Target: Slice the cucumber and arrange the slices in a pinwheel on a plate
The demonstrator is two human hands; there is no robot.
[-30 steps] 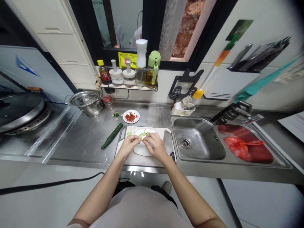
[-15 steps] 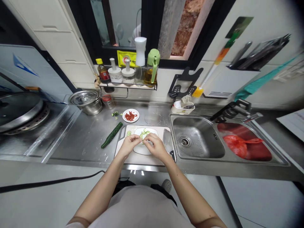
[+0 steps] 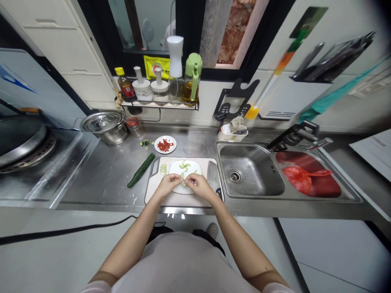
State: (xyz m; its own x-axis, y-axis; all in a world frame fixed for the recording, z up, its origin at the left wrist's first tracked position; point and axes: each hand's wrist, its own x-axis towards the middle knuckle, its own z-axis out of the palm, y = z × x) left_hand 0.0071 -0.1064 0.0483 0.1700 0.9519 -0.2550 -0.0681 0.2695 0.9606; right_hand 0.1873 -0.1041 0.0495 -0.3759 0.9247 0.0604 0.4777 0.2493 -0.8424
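Observation:
My left hand (image 3: 168,184) and my right hand (image 3: 198,185) meet over a white plate (image 3: 193,166) that rests on a pale cutting board (image 3: 152,188). Both hands pinch with fingertips together at thin green cucumber slices (image 3: 184,180) near the plate's front edge. More cucumber slices (image 3: 184,165) lie further back on the plate, and a few sit on the board at its left (image 3: 163,169). A whole long cucumber (image 3: 141,170) lies on the steel counter left of the board. A knife (image 3: 213,177) lies along the board's right side.
A small dish of chopped red chilli (image 3: 165,144) stands behind the board, with cucumber ends (image 3: 144,143) beside it. A lidded steel pot (image 3: 104,125) and stove are at left. A double sink (image 3: 251,174) at right holds a red bag (image 3: 297,179). Bottles fill a wall shelf (image 3: 159,103).
My hands have drawn slightly nearer to me over the plate, still pinching slices. The view has tilted down a little; nothing else on the counter has moved.

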